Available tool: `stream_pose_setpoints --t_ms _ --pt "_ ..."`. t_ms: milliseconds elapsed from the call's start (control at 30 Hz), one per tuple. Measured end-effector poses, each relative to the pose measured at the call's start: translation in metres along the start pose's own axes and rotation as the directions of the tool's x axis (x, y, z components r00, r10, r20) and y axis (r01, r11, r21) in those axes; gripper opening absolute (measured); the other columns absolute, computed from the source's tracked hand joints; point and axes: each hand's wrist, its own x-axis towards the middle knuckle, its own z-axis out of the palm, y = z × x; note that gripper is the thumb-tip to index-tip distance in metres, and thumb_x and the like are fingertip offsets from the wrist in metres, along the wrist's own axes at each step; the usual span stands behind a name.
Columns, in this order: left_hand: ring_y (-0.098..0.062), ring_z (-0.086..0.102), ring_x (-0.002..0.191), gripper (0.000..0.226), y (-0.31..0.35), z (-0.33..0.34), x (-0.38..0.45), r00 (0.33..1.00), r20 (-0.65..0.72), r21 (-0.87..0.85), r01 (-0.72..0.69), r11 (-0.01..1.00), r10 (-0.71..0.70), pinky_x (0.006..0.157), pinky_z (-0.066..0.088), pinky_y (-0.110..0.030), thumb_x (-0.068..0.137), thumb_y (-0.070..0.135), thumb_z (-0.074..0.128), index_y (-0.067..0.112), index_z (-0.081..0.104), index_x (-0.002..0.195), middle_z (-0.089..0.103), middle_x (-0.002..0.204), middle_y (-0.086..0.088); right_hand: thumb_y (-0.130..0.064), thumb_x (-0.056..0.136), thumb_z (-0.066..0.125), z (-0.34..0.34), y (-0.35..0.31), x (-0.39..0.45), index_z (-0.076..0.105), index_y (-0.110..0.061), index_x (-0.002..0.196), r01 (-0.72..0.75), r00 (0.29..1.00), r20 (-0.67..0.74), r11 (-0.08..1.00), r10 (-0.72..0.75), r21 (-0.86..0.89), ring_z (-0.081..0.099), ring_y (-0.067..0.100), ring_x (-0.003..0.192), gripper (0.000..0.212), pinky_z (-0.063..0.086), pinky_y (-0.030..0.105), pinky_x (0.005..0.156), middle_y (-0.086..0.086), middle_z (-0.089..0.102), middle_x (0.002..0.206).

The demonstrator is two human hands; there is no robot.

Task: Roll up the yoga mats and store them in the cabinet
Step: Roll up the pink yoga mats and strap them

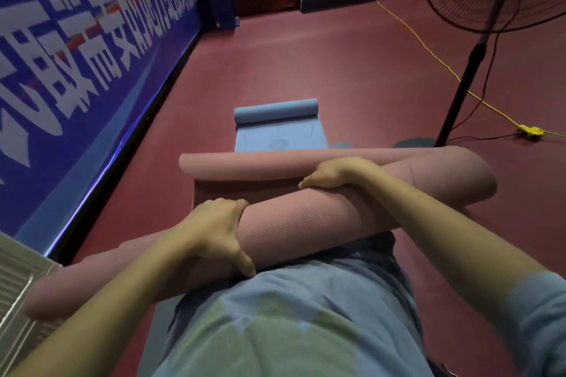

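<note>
A rolled pink yoga mat (306,223) lies slantwise across my front, lifted off the floor, from lower left to upper right. My left hand (219,229) grips it near the middle, thumb toward my body. My right hand (332,174) curls over its top further right. Behind it a second pink mat (245,165) lies on the floor, partly rolled at its far end. Beyond that a blue mat (275,128) lies on the floor, also partly rolled at its far end.
A blue banner wall (76,55) runs along the left. A standing fan (477,49) with its base stands at the right, with a yellow cable (428,52) and plug strip on the red floor (306,55). A slatted pale surface (18,300) shows at lower left. Steps and a stage lie far ahead.
</note>
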Motion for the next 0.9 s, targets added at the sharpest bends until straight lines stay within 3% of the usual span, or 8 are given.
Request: stream_pose_setpoints --t_ms 133,233,367,500,567,700,767,900 --pt "-0.011 0.062 0.112 0.119 -0.004 -0.001 0.005 1.000 -0.010 -0.065 0.009 0.998 -0.010 0.092 0.052 -0.037 0.027 0.080 0.082 0.043 0.050 0.135 0.063 0.124 0.023 -0.063 0.090 0.049 0.002 0.002 0.001 0.037 -0.022 0.154 0.012 0.972 -0.236 1.000 -0.008 0.013 0.037 0.032 0.143 0.077 0.035 0.049 0.114 0.009 0.038 0.159" --pt "-0.005 0.059 0.117 0.124 -0.017 -0.008 0.017 0.999 0.017 -0.181 0.039 0.983 -0.036 0.101 0.048 -0.037 0.023 0.076 0.087 0.045 0.052 0.137 0.061 0.127 0.027 -0.054 0.097 0.045 -0.004 0.001 -0.006 0.023 -0.024 0.159 0.069 0.917 -0.392 0.997 -0.076 -0.032 0.031 0.032 0.145 0.072 0.033 0.051 0.114 0.009 0.033 0.160" --pt "-0.002 0.062 0.111 0.114 -0.042 -0.016 0.036 0.997 -0.001 -0.368 0.072 0.927 -0.078 0.101 0.049 -0.030 0.023 0.070 0.093 0.034 0.065 0.128 0.065 0.122 0.022 -0.053 0.101 0.035 -0.007 0.006 -0.015 0.027 -0.022 0.158 0.022 0.898 -0.434 0.993 -0.070 -0.116 0.034 0.031 0.143 0.065 0.034 0.049 0.111 0.008 0.036 0.159" --pt "-0.002 0.062 0.114 0.099 -0.057 -0.025 0.041 0.985 -0.135 -0.462 0.030 0.886 -0.104 0.099 0.044 -0.023 0.036 0.062 0.094 0.027 0.071 0.126 0.067 0.123 0.017 -0.050 0.105 0.022 0.001 0.005 -0.019 0.040 -0.016 0.149 -0.048 0.859 -0.511 0.990 -0.028 -0.135 0.039 0.034 0.137 0.058 0.033 0.051 0.107 0.010 0.043 0.153" --pt "-0.002 0.061 0.118 0.097 -0.057 -0.026 0.043 0.971 -0.211 -0.488 -0.006 0.873 -0.111 0.106 0.045 -0.028 0.041 0.060 0.093 0.031 0.068 0.130 0.067 0.128 0.017 -0.049 0.105 0.020 0.009 0.001 -0.018 0.046 -0.014 0.141 -0.084 0.829 -0.559 0.988 -0.003 -0.129 0.042 0.034 0.133 0.057 0.034 0.051 0.105 0.012 0.048 0.147" --pt "-0.009 0.063 0.117 0.057 -0.041 -0.019 0.041 0.947 -0.308 -0.343 -0.026 0.939 -0.087 0.104 0.050 -0.041 0.069 0.039 0.087 0.042 0.070 0.123 0.069 0.125 0.019 -0.048 0.104 0.019 0.026 -0.006 -0.015 0.054 -0.014 0.131 -0.120 0.737 -0.676 0.982 -0.010 -0.145 0.047 0.032 0.123 0.056 0.035 0.048 0.103 0.012 0.055 0.135" --pt "-0.014 0.061 0.122 0.052 -0.028 -0.023 0.033 0.952 -0.299 -0.223 -0.001 0.975 -0.067 0.104 0.050 -0.043 0.082 0.039 0.078 0.042 0.065 0.132 0.066 0.134 0.016 -0.047 0.103 0.019 0.029 -0.006 -0.013 0.055 -0.016 0.130 -0.112 0.711 -0.703 0.982 -0.027 -0.151 0.048 0.031 0.120 0.054 0.036 0.047 0.102 0.011 0.057 0.132" --pt "-0.024 0.036 0.149 0.100 -0.009 -0.015 0.026 0.980 -0.200 0.121 0.044 0.992 -0.019 0.118 0.035 -0.043 0.083 0.068 0.062 0.022 0.022 0.162 0.030 0.166 0.002 -0.045 0.101 0.020 0.021 -0.007 -0.007 0.064 -0.021 0.122 -0.117 0.721 -0.693 0.982 -0.019 -0.148 0.053 0.031 0.116 0.055 0.038 0.046 0.097 0.009 0.063 0.126"
